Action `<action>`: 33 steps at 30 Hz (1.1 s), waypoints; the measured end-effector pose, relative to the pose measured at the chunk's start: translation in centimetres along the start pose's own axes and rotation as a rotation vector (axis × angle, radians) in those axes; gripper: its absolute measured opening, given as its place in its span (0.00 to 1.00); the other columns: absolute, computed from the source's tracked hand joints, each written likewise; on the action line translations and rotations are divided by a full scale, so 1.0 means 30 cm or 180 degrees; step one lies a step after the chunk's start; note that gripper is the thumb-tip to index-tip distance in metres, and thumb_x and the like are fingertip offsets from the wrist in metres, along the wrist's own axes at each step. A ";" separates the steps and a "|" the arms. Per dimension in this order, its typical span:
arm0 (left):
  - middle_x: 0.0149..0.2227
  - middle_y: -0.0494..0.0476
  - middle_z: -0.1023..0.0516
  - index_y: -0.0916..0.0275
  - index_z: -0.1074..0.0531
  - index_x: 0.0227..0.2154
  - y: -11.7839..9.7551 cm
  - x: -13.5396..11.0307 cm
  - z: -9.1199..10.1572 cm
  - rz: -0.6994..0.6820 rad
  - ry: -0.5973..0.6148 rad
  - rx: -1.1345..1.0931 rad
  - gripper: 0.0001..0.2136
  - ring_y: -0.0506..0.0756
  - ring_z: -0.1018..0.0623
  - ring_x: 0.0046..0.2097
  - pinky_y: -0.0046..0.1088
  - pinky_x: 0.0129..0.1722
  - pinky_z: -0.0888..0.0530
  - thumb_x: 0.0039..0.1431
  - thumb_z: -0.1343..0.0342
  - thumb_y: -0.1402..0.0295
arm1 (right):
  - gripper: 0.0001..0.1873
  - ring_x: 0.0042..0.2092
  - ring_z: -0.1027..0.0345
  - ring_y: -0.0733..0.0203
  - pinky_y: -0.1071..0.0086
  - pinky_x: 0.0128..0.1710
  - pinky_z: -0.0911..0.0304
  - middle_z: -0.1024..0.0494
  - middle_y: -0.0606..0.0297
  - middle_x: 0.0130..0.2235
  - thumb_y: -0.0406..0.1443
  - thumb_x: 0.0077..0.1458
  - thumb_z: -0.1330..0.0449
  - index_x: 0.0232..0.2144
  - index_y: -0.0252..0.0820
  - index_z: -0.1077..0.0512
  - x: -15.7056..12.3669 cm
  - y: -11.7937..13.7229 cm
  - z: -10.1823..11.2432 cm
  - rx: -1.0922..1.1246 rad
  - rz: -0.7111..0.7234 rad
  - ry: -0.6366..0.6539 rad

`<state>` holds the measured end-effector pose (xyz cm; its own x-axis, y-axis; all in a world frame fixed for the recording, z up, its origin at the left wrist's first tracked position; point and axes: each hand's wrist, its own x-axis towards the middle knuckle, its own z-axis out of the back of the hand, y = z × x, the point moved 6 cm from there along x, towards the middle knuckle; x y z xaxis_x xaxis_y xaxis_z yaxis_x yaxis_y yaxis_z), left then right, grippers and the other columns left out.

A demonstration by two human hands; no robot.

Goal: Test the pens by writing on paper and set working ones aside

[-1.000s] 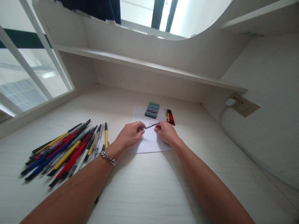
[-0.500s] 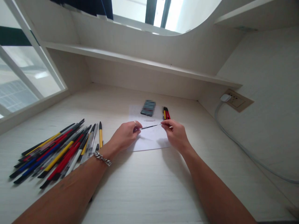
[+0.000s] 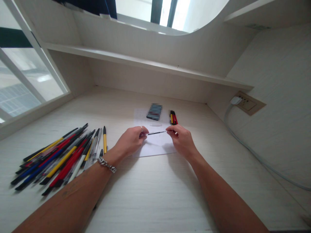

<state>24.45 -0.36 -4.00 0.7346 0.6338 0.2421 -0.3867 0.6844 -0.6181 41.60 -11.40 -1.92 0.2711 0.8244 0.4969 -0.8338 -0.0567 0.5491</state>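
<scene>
A thin black pen refill (image 3: 156, 132) lies level between my hands, above a white paper sheet (image 3: 155, 149). My left hand (image 3: 131, 141) pinches its near end, and a ring (image 3: 141, 128) shows on one finger. My right hand (image 3: 181, 139) has its fingertips closed at the far end, and a bit of red shows in that hand, too hidden to name. Beyond them on the sheet rest a pale translucent strip (image 3: 155, 124) and a blurred phone (image 3: 154, 112). A small bunch of red and yellow pens (image 3: 172, 117) lies just right of the sheet's far edge.
A large fan of mixed pens (image 3: 60, 158) lies on the white wood-grain desk (image 3: 150, 200) left of my left arm. A low shelf (image 3: 145, 60) runs along the back, a window (image 3: 29, 81) stands at left, and a plugged wall socket (image 3: 247, 103) with a white cable sits at right.
Compared with one second ago, my hands stand farther apart and the view has shifted slightly. Over the last half second, my right hand has come slightly back toward the refill.
</scene>
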 end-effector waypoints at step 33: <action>0.37 0.56 0.19 0.60 0.24 0.38 0.007 0.006 0.004 0.0028 -0.0009 0.0042 0.08 0.55 0.22 0.38 0.30 0.38 0.29 0.57 0.47 0.70 | 0.13 0.38 0.28 0.61 0.68 0.40 0.34 0.21 0.63 0.40 0.29 0.53 0.40 0.42 0.44 0.25 0.018 -0.052 -0.066 0.0307 -0.0396 0.0260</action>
<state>24.42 -0.07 -3.99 0.7296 0.6408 0.2389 -0.4003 0.6834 -0.6104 42.10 -9.76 -3.85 0.3261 0.8713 0.3668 -0.7452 -0.0018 0.6668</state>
